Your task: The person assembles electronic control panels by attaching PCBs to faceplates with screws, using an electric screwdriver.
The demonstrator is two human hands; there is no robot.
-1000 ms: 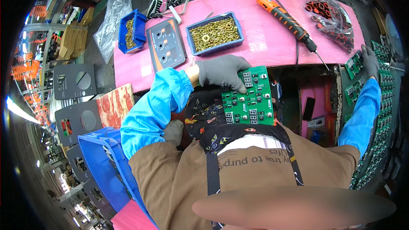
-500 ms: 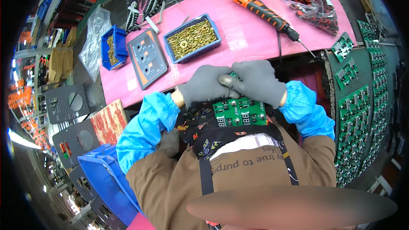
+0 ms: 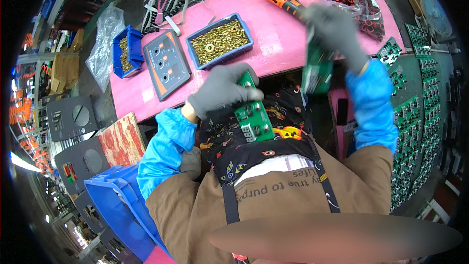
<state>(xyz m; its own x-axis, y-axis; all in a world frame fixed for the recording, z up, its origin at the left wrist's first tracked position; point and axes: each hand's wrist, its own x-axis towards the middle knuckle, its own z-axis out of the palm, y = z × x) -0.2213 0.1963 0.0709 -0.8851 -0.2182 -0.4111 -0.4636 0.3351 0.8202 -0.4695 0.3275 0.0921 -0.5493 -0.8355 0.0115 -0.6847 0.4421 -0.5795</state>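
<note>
My gloved left hand (image 3: 222, 90) is closed on a green circuit board (image 3: 255, 120), its fingers over the upper end. The board hangs tilted above my patterned apron (image 3: 220, 129), with a white digit display near its lower end. My gloved right hand (image 3: 337, 32), smeared by motion, is raised over the bench's right side with a second green circuit board (image 3: 317, 73) hanging below it. From this angle it covers the lower part of an orange and black electric screwdriver (image 3: 281, 2). The two boards are well apart.
On the pink bench top (image 3: 273, 34) stand a blue tray (image 3: 226, 58) of brass-coloured screws, a smaller blue bin (image 3: 137, 55), a dark panel (image 3: 178, 76) and a bag of black-red rings (image 3: 369, 19). Circuit boards (image 3: 405, 122) line the right side; a blue crate (image 3: 110, 190) stands lower left.
Both hands were together on green board material at my lap. Now my right hand has swung up and right with one board, while my left keeps the other and has shifted slightly left.
</note>
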